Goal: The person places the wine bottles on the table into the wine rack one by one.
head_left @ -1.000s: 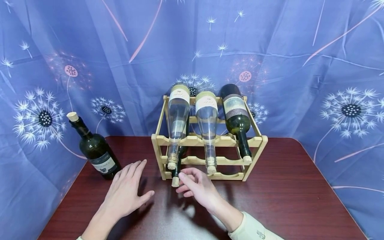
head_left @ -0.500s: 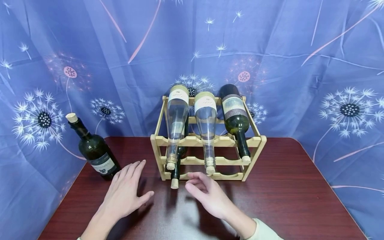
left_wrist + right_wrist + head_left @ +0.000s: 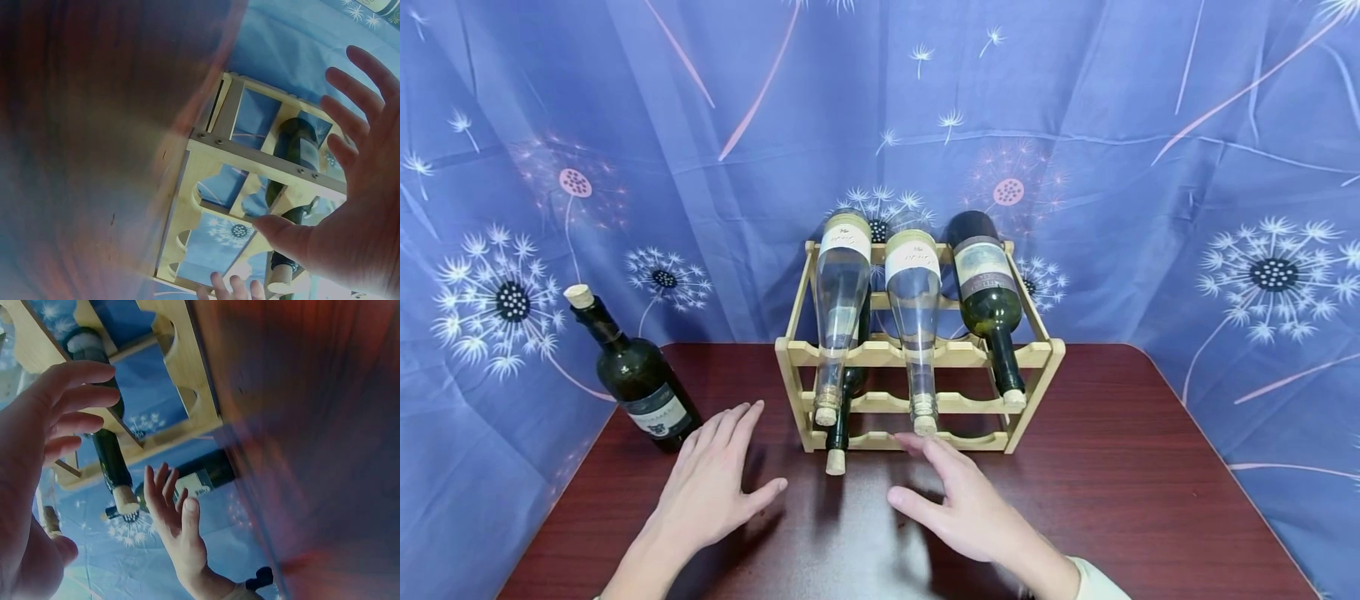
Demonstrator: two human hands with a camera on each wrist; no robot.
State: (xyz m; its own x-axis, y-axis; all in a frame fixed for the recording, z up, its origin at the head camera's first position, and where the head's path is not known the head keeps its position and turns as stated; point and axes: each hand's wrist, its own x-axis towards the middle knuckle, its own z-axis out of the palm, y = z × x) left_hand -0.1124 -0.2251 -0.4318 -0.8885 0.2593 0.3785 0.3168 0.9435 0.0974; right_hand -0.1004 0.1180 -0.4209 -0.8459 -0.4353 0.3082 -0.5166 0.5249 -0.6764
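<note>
A wooden wine rack (image 3: pixel 917 354) stands on the table. On its top row lie two clear bottles, the left clear bottle (image 3: pixel 842 287) and the middle clear bottle (image 3: pixel 913 292), and a dark wine bottle (image 3: pixel 990 287) at the right. Below the left one, another dark wine bottle (image 3: pixel 838 433) lies in a lower row, its corked neck sticking out toward me. My right hand (image 3: pixel 966 504) hovers right of that neck, fingers apart, holding nothing; its fingertips are just below the middle bottle's cork. My left hand (image 3: pixel 707 479) lies palm down, fingers straight, beside an upright dark green bottle (image 3: pixel 640 375).
The upright bottle has a cork (image 3: pixel 579 295) and stands near the left edge of the dark red table (image 3: pixel 1135 467). A blue dandelion-print curtain (image 3: pixel 760 167) hangs behind and on both sides.
My right hand has drawn away from the lower dark wine bottle's neck, moving right and toward me, and its fingers have spread. My left hand and the bottles have stayed put.
</note>
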